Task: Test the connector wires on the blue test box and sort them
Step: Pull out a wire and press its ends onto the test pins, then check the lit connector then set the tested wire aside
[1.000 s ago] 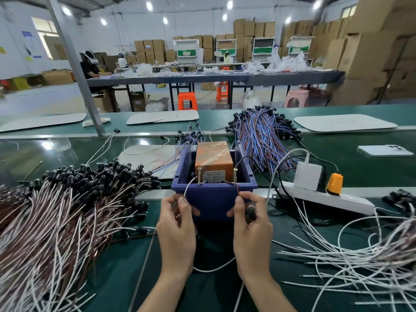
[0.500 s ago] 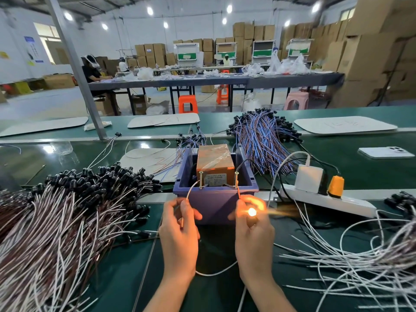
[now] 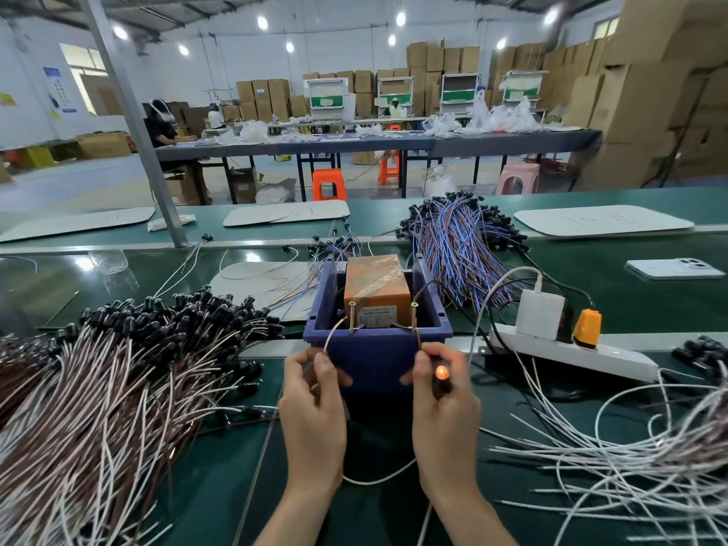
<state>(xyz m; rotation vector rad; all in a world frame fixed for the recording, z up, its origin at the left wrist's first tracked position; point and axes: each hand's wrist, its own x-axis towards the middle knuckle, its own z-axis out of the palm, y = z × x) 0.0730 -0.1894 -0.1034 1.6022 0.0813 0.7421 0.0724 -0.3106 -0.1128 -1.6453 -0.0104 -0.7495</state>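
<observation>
Presently: left hand (image 3: pixel 315 392) pinches connector wire (image 3: pixel 374 480) by its white lead (image 3: pixel 334 333), right hand (image 3: pixel 441 403) by its brown lead (image 3: pixel 417 334), cupping the glowing lamp (image 3: pixel 442 373); blue test box (image 3: pixel 374 360) just beyond both. Judged light, limp; grip near tips.

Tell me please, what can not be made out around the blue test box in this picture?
- Head view: label on the orange unit, print too small to read.
- Head view: connector wire's lit end, body hidden by the fingers of the right hand and glare.
- Head view: left wire pile, cut off by the frame edge.

Stacked cartons (image 3: pixel 650 92); grey tables (image 3: pixel 433 142); ceiling lamps (image 3: pixel 400 18)
</observation>
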